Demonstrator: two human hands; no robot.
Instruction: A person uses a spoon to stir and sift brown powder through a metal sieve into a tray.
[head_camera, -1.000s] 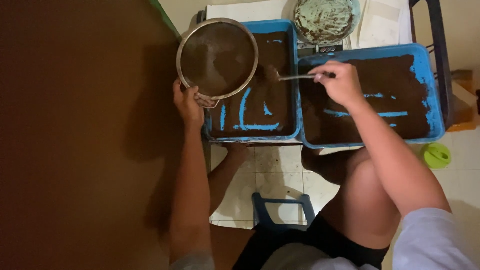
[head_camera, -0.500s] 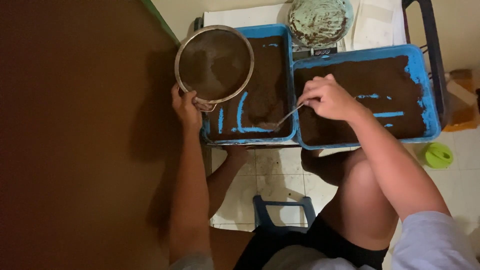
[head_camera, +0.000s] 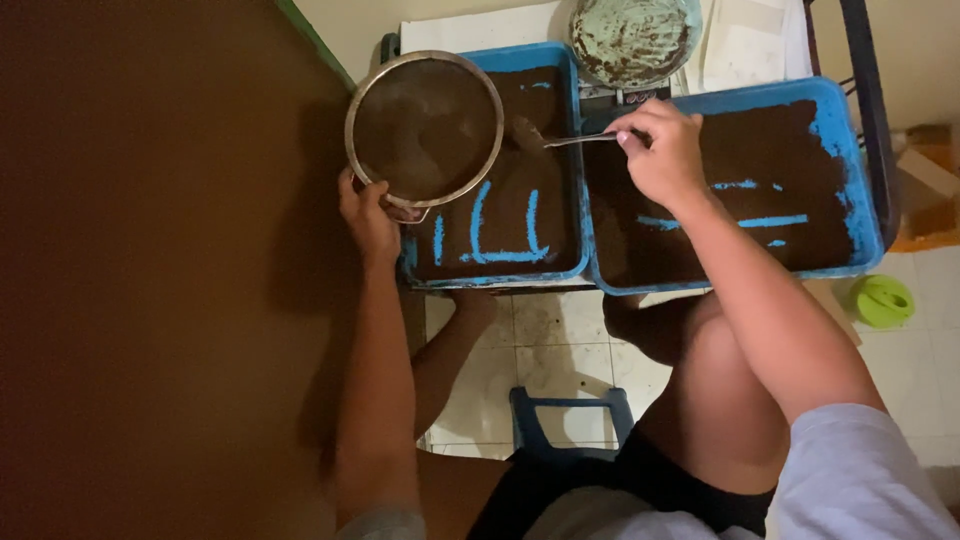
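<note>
I see white sheets of paper (head_camera: 745, 45) lying flat at the far edge, behind the trays; any print on them is too dim to tell. Two blue rectangular trays sit side by side, touching. The left tray (head_camera: 570, 120) holds a thin layer of dark brown powder with blue bottom showing in scraped lines. The right tray (head_camera: 835, 130) holds more of the same powder, with a few blue streaks. A pale green bowl (head_camera: 635, 38), smeared brown inside, stands just behind them. A small green lid (head_camera: 884, 300) lies on the tiled floor at right.

My left hand (head_camera: 368, 215) has its fingers closed on the handle of a round metal sieve (head_camera: 425, 128), held over the left tray's near-left corner. My right hand (head_camera: 660, 150) pinches a metal spoon (head_camera: 560, 138), its bowl over the left tray, carrying powder.
</note>
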